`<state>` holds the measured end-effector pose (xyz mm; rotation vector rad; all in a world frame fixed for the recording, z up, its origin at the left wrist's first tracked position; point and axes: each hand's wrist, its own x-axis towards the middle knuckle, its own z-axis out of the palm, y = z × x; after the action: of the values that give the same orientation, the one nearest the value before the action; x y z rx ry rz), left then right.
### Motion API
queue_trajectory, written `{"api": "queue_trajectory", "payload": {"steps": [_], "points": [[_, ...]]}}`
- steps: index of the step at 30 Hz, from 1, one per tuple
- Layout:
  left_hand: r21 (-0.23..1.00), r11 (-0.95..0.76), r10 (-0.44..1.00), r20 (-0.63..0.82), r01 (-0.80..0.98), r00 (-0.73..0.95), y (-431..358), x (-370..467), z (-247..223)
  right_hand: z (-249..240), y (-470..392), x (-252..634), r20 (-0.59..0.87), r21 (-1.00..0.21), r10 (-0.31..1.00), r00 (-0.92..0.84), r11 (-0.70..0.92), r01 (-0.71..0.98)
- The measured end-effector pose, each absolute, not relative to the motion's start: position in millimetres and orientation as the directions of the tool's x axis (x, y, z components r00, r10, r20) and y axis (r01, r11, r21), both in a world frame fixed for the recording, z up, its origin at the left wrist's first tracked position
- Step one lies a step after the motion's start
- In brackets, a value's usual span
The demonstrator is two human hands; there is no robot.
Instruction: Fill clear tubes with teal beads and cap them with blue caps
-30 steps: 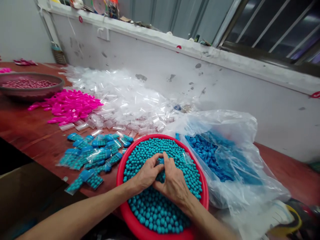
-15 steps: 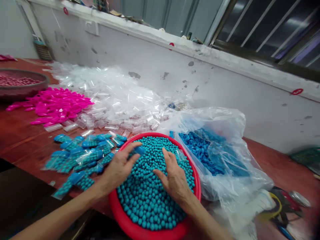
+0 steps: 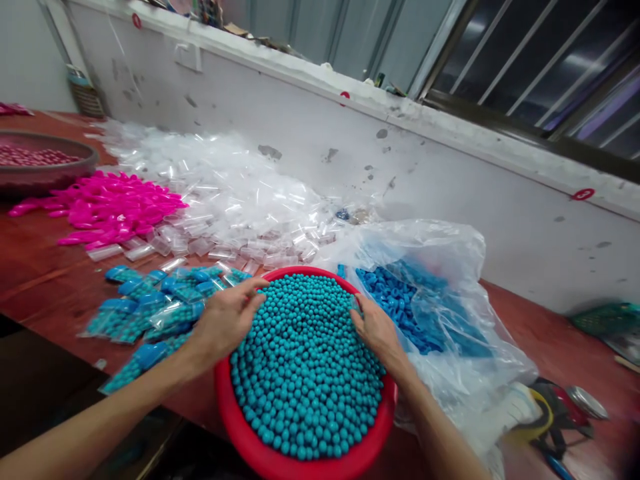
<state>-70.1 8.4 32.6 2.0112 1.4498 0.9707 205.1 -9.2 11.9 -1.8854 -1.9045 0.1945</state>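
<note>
Left hand (image 3: 227,319) spread flat at left rim of red basin (image 3: 235,417), fingers loose, holding nothing visible. Right hand (image 3: 376,329) at right rim, fingers curled toward a small clear tube; grip on it cannot be told. Teal beads (image 3: 305,363) heaped in basin between both hands. Filled blue-capped tubes (image 3: 150,307) scattered just left of basin on red-brown table (image 3: 45,280). Clear bag of blue caps (image 3: 415,300) pressed against basin's right side. Beyond: empty clear tubes (image 3: 225,200) piled, pink caps (image 3: 110,210), dark bowl (image 3: 45,163) far left.

Bright even light, soft shadows, wide-angle edge warp, corners blurred
</note>
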Motion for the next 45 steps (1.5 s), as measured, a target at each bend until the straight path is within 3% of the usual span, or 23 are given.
{"api": "queue_trajectory", "payload": {"steps": [3, 5, 7, 10, 12, 15, 17, 21, 23, 26, 28, 32, 36, 39, 41, 45], "points": [[0.874, -0.248, 0.941, 0.114, 0.417, 0.319, 5, -24, 27, 20, -18, 193, 0.051, -0.782, 0.998, 0.038, 0.016, 0.623], [0.959, -0.056, 0.909, -0.066, 0.278, 0.411, 3, -1, 19, 22, -25, 179, -0.081, -0.936, 0.997, -0.018, -0.07, 0.345], [0.984, 0.109, 0.863, -0.164, 0.14, 0.478, -2, 14, 10, 19, -31, 166, -0.122, -0.982, 0.988, -0.095, -0.105, 0.16], [0.982, 0.179, 0.86, -0.183, 0.054, 0.477, -8, 20, 3, 11, -37, 154, -0.118, -0.99, 0.979, -0.165, -0.103, 0.097], [0.991, 0.118, 0.871, -0.132, 0.059, 0.473, -10, 17, 2, 8, -39, 153, -0.115, -0.989, 0.977, -0.182, -0.095, 0.111], [0.988, -0.107, 0.871, 0.04, 0.11, 0.49, -11, 9, 5, 9, -42, 154, -0.045, -0.981, 0.983, -0.175, -0.01, 0.193], [0.963, -0.218, 0.862, 0.114, 0.159, 0.493, -13, 6, 8, 11, -43, 154, 0.018, -0.96, 0.984, -0.178, 0.067, 0.27], [0.956, -0.234, 0.873, 0.127, 0.178, 0.471, -14, -1, 12, 16, -48, 157, 0.126, -0.853, 0.971, -0.204, 0.211, 0.477], [0.956, -0.201, 0.903, 0.096, 0.215, 0.418, -11, -7, 12, 16, -51, 160, 0.158, -0.737, 0.972, -0.175, 0.234, 0.634], [0.97, -0.044, 0.93, -0.048, 0.239, 0.364, -6, -14, 10, 15, -57, 163, 0.089, -0.594, 0.985, -0.149, 0.173, 0.786], [0.976, 0.027, 0.924, -0.106, 0.214, 0.368, -5, -12, 7, 13, -59, 162, 0.022, -0.56, 0.983, -0.18, 0.161, 0.813], [0.97, -0.083, 0.943, 0.003, 0.228, 0.332, -13, 2, 3, 7, -52, 156, 0.053, -0.586, 0.969, -0.239, 0.224, 0.779], [0.811, -0.267, 0.928, 0.072, 0.52, 0.365, -21, 3, 4, 5, -44, 153, 0.042, -0.607, 0.945, -0.325, 0.283, 0.743], [0.588, -0.408, 0.862, -0.004, 0.699, 0.506, -20, -4, 6, 11, -42, 154, 0.045, -0.5, 0.93, -0.365, 0.337, 0.798], [0.507, -0.436, 0.832, -0.089, 0.744, 0.548, -15, -5, 7, 18, -43, 158, 0.049, -0.393, 0.934, -0.354, 0.344, 0.853], [0.61, -0.293, 0.822, -0.232, 0.736, 0.52, 1, 13, 2, 25, -44, 174, 0.01, -0.164, 0.99, -0.138, 0.138, 0.977]]}}
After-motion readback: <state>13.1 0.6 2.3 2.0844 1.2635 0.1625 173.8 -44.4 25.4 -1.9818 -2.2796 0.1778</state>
